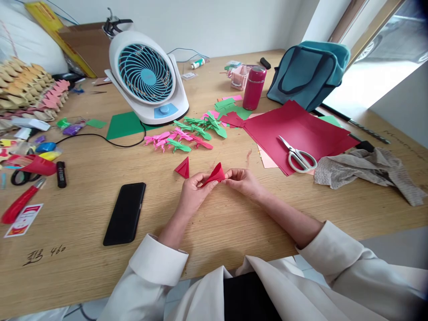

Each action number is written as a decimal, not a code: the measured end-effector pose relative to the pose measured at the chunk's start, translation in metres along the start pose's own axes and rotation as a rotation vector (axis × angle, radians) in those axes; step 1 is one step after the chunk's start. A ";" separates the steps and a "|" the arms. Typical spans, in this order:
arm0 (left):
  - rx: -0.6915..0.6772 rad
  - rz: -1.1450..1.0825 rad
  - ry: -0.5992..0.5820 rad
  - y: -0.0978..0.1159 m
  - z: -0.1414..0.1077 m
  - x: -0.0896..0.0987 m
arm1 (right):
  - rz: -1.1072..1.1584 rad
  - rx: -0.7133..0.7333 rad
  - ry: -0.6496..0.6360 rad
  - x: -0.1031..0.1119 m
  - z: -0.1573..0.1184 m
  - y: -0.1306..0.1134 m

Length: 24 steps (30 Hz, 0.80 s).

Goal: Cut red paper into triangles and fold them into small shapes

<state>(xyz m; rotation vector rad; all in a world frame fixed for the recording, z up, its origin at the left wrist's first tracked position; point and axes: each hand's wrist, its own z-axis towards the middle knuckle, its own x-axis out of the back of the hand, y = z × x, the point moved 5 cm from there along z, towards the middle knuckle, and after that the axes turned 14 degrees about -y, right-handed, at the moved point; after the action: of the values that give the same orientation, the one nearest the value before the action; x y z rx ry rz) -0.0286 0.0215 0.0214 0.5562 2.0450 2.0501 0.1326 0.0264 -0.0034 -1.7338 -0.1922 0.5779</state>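
A small piece of folded red paper (216, 174) is held up between my two hands, just above the wooden table. My left hand (195, 191) pinches its left and lower side between thumb and fingers. On the other side, my right hand (244, 183) grips the right edge with thumb and fingertips closed. A folded red paper triangle (183, 168) lies on the table just beyond my left hand. Past it sits a pile of folded green paper pieces (200, 129) and pink paper pieces (163, 139).
White-handled scissors (301, 159) rest on large red paper sheets (297, 127) at right, beside a crumpled cloth (364, 169). A fan (147, 80), red flask (254, 89) and teal bag (307, 76) stand behind. A black phone (124, 214) lies at left.
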 end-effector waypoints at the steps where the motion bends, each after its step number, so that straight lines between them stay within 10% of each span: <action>1: 0.011 0.005 -0.006 0.000 0.000 0.000 | -0.007 -0.010 -0.007 0.000 0.000 0.000; 24: 0.008 0.124 -0.010 0.000 -0.002 -0.005 | -0.030 0.038 -0.014 0.000 0.001 0.001</action>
<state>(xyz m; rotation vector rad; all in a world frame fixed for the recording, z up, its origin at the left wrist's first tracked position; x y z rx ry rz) -0.0254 0.0175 0.0206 0.7099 2.0623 2.1026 0.1318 0.0276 -0.0042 -1.6874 -0.2154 0.5678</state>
